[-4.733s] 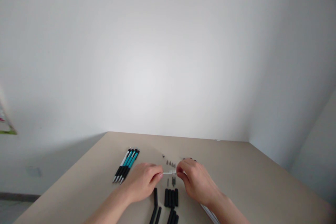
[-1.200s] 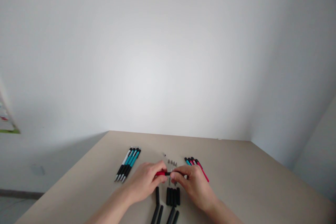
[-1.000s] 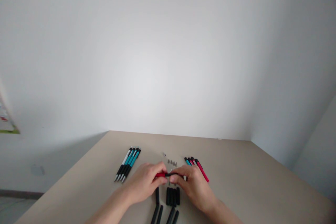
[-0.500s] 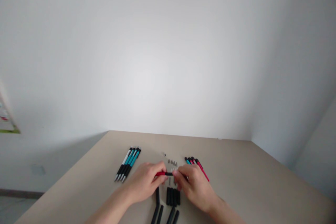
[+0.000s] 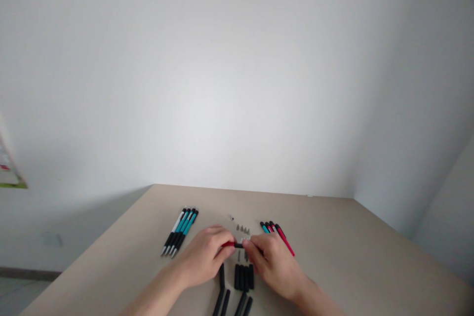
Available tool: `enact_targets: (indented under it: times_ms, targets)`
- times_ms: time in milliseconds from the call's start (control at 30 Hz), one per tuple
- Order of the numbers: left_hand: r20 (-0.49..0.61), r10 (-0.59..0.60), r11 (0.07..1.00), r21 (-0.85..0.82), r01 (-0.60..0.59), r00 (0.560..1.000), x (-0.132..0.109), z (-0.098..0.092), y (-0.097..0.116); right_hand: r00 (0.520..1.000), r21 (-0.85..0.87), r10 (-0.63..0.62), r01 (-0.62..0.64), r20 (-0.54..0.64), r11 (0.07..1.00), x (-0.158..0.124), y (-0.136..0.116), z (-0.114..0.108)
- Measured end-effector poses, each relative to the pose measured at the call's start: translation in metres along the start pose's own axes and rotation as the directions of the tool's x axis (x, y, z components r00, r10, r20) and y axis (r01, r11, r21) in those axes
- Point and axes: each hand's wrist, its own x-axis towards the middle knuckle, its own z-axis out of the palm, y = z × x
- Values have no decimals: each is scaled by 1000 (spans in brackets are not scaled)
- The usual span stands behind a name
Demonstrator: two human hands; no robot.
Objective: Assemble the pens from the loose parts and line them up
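Observation:
Between my two hands lies a red pen barrel [image 5: 228, 244] with a black part [image 5: 239, 245] at its right end, held level above the table. My left hand [image 5: 211, 254] pinches the red barrel. At the black end, my right hand [image 5: 272, 259] has its thumb and fingers closed; the very tip is hidden by them. Small grey cone-shaped tips [image 5: 243, 229] stand in a row just beyond the hands. Below the hands lie several short black grips [image 5: 244, 277]. Thin metal pieces [image 5: 239, 256] show partly between the hands.
Several assembled pens [image 5: 180, 231], white and teal with black grips, lie at the left. Red and teal pen barrels [image 5: 283, 238] lie at the right. Long black pieces [image 5: 222, 296] lie near the front edge. One small shiny part [image 5: 232, 217] sits farther back on the beige table [image 5: 351, 256].
My left hand has shifted very slightly, and a little less of the red barrel and black part shows between my hands. Everything on the table stays put.

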Motion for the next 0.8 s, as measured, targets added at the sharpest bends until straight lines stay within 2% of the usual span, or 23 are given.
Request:
enact_targets:
  times_ms: [100,267,400,567,700,800]
  targets:
    - [-41,-5,1000,13,6,999,1,0,-1,1000,7,0,0,0,1000,0,0,0]
    - [-56,63,998,8,-63,996,1,0,-2,1000,-1,-5,5,-23,1000,1,1,0]
    - [-104,5,1000,-27,-8,995,-1,-1,-1,1000,9,-12,13,-19,1000,1,2,1]
    - [-69,67,997,-25,-69,995,0,-4,1,1000,15,-7,7,-28,1000,0,1,1]
    - [-119,10,999,-30,-13,993,1,-4,1,1000,6,-4,4,-16,1000,0,2,3]
    - [-94,46,999,-24,-49,994,0,-5,2,1000,1,-5,5,-17,1000,0,2,3]
